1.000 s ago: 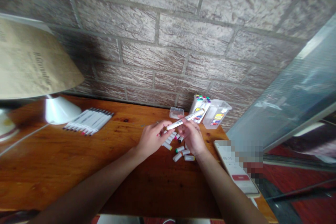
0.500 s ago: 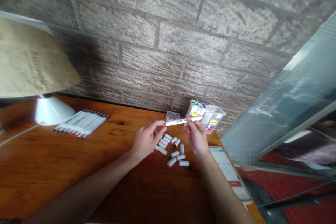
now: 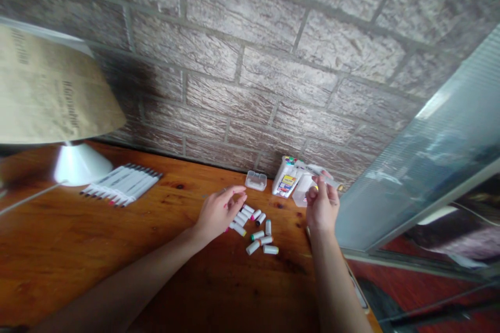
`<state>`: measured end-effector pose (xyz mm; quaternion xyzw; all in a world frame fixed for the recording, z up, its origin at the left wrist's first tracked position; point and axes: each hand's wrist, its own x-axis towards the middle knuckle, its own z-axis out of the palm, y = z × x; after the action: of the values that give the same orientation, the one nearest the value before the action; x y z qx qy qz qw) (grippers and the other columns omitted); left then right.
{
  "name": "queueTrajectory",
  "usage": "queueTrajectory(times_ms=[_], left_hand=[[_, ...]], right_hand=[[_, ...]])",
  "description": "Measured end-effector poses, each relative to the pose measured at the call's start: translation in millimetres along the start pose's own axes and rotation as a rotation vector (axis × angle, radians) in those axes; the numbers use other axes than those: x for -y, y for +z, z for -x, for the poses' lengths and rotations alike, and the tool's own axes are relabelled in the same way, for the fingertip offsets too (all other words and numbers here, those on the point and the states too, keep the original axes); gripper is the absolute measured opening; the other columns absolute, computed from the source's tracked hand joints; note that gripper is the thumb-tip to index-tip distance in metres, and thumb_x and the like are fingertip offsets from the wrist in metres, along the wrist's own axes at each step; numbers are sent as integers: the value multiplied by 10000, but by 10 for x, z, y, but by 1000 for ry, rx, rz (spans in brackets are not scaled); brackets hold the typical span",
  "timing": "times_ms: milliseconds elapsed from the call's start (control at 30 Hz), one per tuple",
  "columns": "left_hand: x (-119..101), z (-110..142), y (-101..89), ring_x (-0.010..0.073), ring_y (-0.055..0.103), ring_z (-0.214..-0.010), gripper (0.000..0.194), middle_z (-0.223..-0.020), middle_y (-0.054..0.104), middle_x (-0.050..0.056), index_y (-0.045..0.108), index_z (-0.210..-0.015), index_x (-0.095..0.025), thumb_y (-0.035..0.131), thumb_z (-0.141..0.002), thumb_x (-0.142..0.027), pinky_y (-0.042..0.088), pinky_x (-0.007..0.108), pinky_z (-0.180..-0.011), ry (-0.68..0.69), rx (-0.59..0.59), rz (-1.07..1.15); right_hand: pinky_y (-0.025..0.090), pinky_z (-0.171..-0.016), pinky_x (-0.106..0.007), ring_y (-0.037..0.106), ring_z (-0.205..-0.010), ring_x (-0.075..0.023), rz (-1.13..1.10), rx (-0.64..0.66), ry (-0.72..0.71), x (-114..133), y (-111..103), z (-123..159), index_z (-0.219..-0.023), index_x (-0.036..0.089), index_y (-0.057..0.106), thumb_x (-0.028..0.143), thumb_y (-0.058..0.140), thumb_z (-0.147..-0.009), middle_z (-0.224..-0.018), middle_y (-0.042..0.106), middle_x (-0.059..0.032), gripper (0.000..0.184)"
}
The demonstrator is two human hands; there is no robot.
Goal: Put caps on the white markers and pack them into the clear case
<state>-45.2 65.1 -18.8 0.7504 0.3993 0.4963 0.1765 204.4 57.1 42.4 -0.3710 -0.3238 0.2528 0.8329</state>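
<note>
So the marker [image 3: 332,182] is up in the air near the far right corner of the tabletop [image 3: 203,291], kinda blurry, right by the clear bin [image 3: 300,195]. Its long axis runs mostly sideways, with the left end pointing up toward the wall and the right end dipping.

The right hand [image 3: 322,210] is the near one by miles: fingertips pinched on the marker, wrist below it, forearm coming up from the near right edge and partly covering the phone [image 3: 359,291]. The left hand [image 3: 216,214] is well apart from it, off to the left, palm side turned inward, fingers curled with a small gap to the thumb, nothing visible in it. Loose marker caps [image 3: 253,247] lie just beside that one, between the two hands.
</note>
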Motion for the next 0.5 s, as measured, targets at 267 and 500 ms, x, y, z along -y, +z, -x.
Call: queueTrajectory(times_ms=[267,500], left_hand=[[34,5,31,112,601,-592,223,-758,718,-10,672,-1083,-223,555,-947,-356,462,216,-613,21,2,-26],[61,-37,9,127,624,-609,214,-796,746,11,677,-1057,-219,543,-949,-346,453,232,-627,-2,8,-77]], right_hand=[[298,-447,-192,396,-478,-17,181,20,-142,-25,-40,-11,-999,184,668,454,755,-771,-898,679,0,364],[310,-434,-214,408,-446,-56,455,37,-132,131,38,-317,-817,155,666,575,700,-758,-719,673,-11,425]])
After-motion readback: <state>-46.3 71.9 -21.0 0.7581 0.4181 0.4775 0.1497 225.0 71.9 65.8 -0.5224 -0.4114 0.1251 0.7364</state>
